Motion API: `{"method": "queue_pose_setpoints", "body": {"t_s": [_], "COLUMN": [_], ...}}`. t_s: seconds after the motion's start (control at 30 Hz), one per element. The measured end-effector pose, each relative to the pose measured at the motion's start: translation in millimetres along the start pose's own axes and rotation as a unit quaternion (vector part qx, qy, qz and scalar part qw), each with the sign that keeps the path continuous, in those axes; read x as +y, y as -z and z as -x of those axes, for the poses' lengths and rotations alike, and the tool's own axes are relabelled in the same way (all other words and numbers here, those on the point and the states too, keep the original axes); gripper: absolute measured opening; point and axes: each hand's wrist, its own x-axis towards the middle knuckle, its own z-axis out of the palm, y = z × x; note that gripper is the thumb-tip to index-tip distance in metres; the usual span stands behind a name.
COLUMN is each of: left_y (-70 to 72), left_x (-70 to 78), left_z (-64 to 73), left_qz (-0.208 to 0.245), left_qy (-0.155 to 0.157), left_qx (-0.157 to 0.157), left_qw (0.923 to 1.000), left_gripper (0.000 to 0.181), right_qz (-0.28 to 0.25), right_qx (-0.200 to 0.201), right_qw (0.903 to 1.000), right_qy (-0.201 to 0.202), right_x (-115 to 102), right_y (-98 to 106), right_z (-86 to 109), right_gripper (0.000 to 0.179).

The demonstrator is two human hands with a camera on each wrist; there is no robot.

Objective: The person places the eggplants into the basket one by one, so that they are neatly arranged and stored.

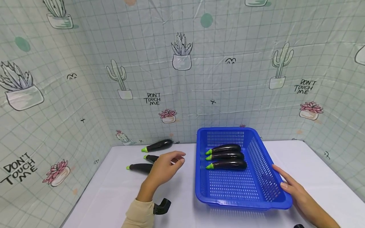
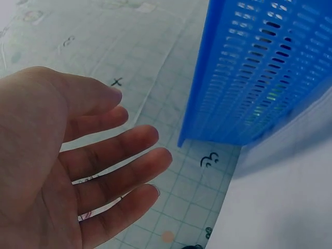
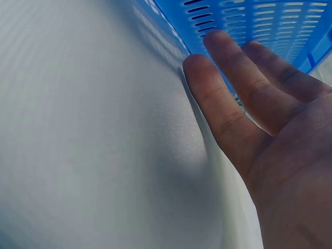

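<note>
My left hand (image 1: 164,167) hovers over the table left of the blue basket, fingers loosely bent and nothing between them; the left wrist view shows its palm apart from the basket wall. It partly covers two dark eggplants, a nearer one (image 1: 139,167) and a middle one (image 1: 152,158). Farther back lies another eggplant (image 1: 159,145). Inside the blue plastic basket (image 1: 233,201), three eggplants (image 1: 228,164) lie side by side, green stem ends to the left. My right hand (image 1: 297,193) touches the basket's right rim, its straight fingers (image 3: 212,88) along the outer wall.
A white cloth covers the table (image 1: 105,196). Behind it and along the sides hangs a checked curtain (image 1: 211,85) printed with cactus pots. A black wrist band piece (image 1: 162,206) sits by the left sleeve (image 1: 138,213).
</note>
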Motion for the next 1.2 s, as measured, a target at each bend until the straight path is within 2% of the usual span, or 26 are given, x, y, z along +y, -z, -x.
{"method": "queue_pose_setpoints", "body": {"t_s": [0.13,0.23,0.37,0.63,1.0,1.2], "left_y": [2.1,7.0,17.5,37.5,51.9,50.6], "left_x": [-6.0,-11.1,-18.5,-36.2,-59.4,-70.1], "left_z": [3.1,5.5,9.5,17.4,24.1,24.8], "left_qz": [0.009,0.04,0.098,0.145,0.135,0.142], "left_qy": [0.009,0.036,0.075,0.107,0.146,0.165], "left_qx": [-0.002,-0.004,0.003,0.026,0.049,0.052], "left_qw": [0.9999,0.9985,0.9923,0.9833,0.9788,0.9746], "left_gripper": [0.024,0.025,0.026,0.029,0.031,0.029], "right_qz": [-0.004,-0.005,0.008,0.024,0.023,0.013], "right_qx": [-0.002,-0.004,0.001,0.007,0.004,0.0], "right_qw": [1.0,1.0,1.0,0.9994,0.9997,0.9999], "right_qy": [-0.003,-0.005,-0.004,-0.023,-0.008,-0.005], "right_x": [0.2,0.4,0.9,4.2,6.5,6.4], "right_y": [0.4,0.8,0.8,2.8,4.9,4.2], "right_z": [-0.5,-0.6,-1.1,-0.7,-0.8,0.4], "right_gripper": [0.057,0.057,0.057,0.057,0.059,0.058]}}
